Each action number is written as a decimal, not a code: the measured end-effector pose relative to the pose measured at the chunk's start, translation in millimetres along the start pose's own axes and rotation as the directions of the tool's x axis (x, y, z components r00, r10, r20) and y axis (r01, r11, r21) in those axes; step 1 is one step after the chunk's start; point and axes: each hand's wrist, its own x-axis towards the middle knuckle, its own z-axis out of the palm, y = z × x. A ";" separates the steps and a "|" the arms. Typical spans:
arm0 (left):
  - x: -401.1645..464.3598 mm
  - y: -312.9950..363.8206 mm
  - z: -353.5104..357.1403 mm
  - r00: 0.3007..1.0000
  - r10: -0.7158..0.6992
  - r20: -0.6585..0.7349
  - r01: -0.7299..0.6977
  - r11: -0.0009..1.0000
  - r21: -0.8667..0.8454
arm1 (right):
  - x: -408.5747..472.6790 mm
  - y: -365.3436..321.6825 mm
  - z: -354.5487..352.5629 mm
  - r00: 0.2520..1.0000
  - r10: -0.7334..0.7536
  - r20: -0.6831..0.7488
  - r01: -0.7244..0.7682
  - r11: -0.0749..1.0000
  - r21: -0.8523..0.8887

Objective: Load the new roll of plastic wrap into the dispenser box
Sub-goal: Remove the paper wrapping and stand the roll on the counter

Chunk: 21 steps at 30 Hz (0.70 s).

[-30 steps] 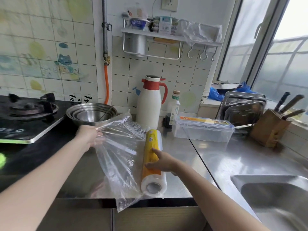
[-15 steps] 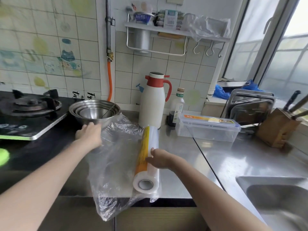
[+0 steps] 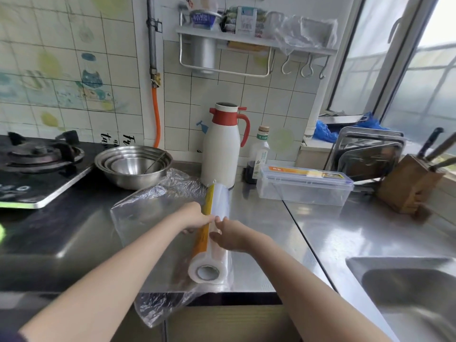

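Steel counter (image 3: 308, 233), both hands, left hand (image 3: 195, 217), right hand (image 3: 230, 236), pinching plastic wrap roll (image 3: 212, 233), orange label unreadable

Bare counter (image 3: 266, 218) between roll (image 3: 217, 213) and dispenser box (image 3: 304, 185)

wall tile (image 3: 116, 139): "fr", "ta" | other labels illegible

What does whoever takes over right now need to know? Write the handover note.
Left hand: on the roll's left side, grip unclear.
Right hand: on its right side, fingertips on it.
Roll of plastic wrap: lying on the steel counter, out of its loose clear bag.
Dispenser box: lid shut, near the thermos.
Done: roll unbagged.
Left: open box, drop roll in, close.
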 end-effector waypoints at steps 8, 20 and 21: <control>2.3 9.5 4.5 0.994 -0.088 -0.067 0.076 0.984 -0.160 | -6.3 7.9 -1.4 1.000 -0.024 0.005 0.023 0.999 0.049; 3.3 -48.6 18.3 0.967 0.244 -0.072 -0.138 0.742 0.656 | -6.5 15.8 8.2 0.999 0.009 -0.047 0.000 0.985 0.172; 3.6 -51.5 22.0 0.967 0.255 -0.009 -0.182 0.713 0.677 | -7.9 17.4 8.6 0.998 0.015 -0.060 -0.004 0.983 0.184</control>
